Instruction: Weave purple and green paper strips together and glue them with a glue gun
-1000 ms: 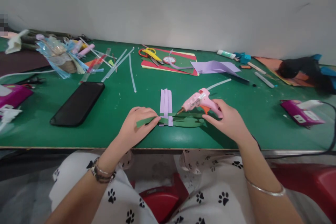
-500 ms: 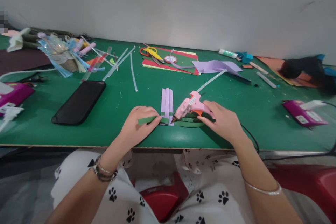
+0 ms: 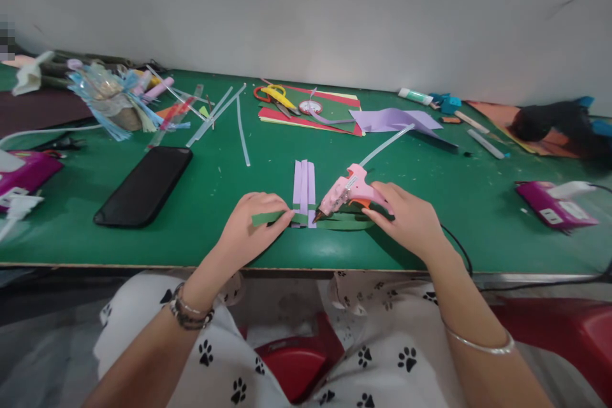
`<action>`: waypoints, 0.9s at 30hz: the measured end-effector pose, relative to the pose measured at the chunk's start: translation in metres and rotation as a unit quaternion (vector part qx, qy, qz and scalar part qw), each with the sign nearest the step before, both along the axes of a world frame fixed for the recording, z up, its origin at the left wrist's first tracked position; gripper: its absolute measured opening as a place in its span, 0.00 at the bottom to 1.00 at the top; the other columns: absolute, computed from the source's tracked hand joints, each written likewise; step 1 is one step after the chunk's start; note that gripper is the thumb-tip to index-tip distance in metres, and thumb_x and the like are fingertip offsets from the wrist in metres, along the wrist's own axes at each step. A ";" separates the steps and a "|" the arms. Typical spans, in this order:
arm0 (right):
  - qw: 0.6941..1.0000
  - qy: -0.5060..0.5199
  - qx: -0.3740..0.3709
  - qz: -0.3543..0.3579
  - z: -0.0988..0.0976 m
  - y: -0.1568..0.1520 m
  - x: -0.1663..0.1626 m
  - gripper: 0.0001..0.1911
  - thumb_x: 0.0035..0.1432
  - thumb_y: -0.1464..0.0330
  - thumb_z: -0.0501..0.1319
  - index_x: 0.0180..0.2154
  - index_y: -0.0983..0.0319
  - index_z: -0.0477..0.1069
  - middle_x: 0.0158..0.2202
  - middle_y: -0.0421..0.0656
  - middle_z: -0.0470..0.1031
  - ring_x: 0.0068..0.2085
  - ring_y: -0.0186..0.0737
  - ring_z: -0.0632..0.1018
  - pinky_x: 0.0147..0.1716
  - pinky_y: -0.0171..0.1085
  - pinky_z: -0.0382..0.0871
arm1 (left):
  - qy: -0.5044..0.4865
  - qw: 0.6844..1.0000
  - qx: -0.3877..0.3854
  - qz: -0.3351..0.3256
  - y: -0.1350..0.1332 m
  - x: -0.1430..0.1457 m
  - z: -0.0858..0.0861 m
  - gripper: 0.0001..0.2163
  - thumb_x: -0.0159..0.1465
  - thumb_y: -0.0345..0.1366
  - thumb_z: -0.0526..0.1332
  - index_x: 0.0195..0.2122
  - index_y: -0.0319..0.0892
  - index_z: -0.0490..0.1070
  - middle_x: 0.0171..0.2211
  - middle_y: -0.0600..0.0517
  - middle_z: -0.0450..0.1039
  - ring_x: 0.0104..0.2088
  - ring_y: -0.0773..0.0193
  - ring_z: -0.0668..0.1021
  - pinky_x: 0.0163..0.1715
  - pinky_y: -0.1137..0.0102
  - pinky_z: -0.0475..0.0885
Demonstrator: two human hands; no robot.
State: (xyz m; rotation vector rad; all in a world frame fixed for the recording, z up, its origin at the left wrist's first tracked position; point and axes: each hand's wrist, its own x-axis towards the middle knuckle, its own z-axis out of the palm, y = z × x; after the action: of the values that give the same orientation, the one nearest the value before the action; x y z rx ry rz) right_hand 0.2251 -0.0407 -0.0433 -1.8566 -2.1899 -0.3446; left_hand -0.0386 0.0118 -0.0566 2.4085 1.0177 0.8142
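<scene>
In my right hand [image 3: 406, 217] is a pink hot glue gun [image 3: 352, 188], with a clear glue stick [image 3: 386, 145] poking from its back. The gun's nozzle points down at the lower end of several upright purple paper strips [image 3: 305, 182], by the rightmost one. Green paper strips [image 3: 342, 224] run crosswise through the purple ones and out to the right, partly behind the gun. My left hand [image 3: 253, 223] pinches the green strip at the left edge of the purple strips, its free end [image 3: 262, 218] lying across my fingers.
A black phone [image 3: 143, 186] lies to the left. Behind are loose glue sticks [image 3: 243, 131], yellow-handled scissors [image 3: 277, 97], coloured paper sheets [image 3: 310, 122] and a purple sheet [image 3: 396, 120]. Magenta power boxes [image 3: 549, 207] sit at both sides. The table's front edge [image 3: 306, 269] is close.
The glue gun and my right hand have shifted very slightly, the nozzle still by the rightmost purple strip. My left hand keeps its place.
</scene>
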 end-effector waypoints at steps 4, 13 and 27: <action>1.000 -0.006 0.007 0.002 0.000 0.000 -0.001 0.18 0.57 0.55 0.49 0.43 0.59 0.66 0.34 0.44 0.73 0.29 0.38 0.72 0.21 0.33 0.58 | 0.005 1.000 0.003 -0.001 0.000 0.000 0.000 0.13 0.62 0.37 0.52 0.23 0.43 0.68 0.29 0.53 0.75 0.29 0.65 0.74 0.35 0.67 0.65; 0.998 -0.035 0.050 -0.022 0.006 -0.001 -0.003 0.21 0.56 0.53 0.49 0.42 0.61 0.66 0.29 0.45 0.72 0.28 0.39 0.71 0.19 0.33 0.52 | 0.011 1.000 0.008 0.018 -0.003 0.001 0.001 0.14 0.62 0.38 0.52 0.22 0.43 0.68 0.28 0.54 0.75 0.30 0.64 0.74 0.40 0.64 0.64; 0.950 0.101 0.040 -0.293 0.017 -0.006 0.051 0.17 0.48 0.53 0.53 0.34 0.59 0.66 0.27 0.43 0.70 0.26 0.40 0.68 0.23 0.36 0.56 | 0.051 0.992 0.098 -0.061 -0.005 -0.001 0.003 0.13 0.60 0.47 0.55 0.32 0.44 0.71 0.31 0.53 0.75 0.34 0.64 0.75 0.52 0.58 0.57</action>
State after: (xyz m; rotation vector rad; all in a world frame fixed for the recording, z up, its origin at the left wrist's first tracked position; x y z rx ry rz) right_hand 0.2762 -0.0469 -0.0260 -2.3440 -1.4363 -0.3227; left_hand -0.0399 0.0070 -0.0535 2.6731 0.8519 0.7890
